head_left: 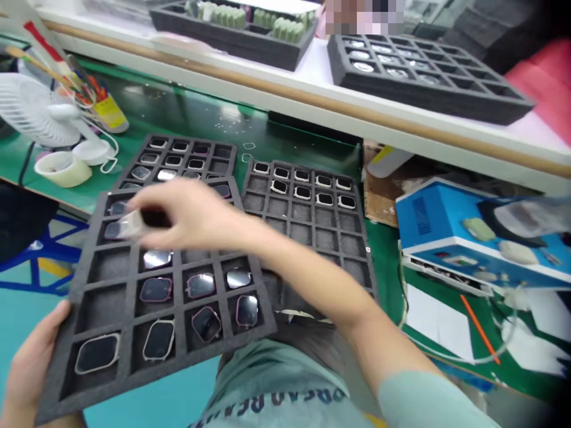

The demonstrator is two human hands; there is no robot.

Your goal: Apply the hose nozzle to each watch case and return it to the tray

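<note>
My left hand [33,362] grips the lower left edge of a dark grey foam tray [78,291], tilting it up off the bench. The tray's square compartments hold several dark glass watch-like panels with pale or pink rims, and some compartments are bare. My right hand [187,214] reaches across above the tray, pinching a small shiny clear piece [127,226] between fingers and thumb. It hides the tray's upper row in part.
Two more foam trays of rimmed panels [307,220] [178,156] lie on the green bench mat [191,113]. Further trays [423,77] stand on a white shelf above. A blue machine [446,226] sits right; a small white fan [35,110] and tape roll [62,169] sit left.
</note>
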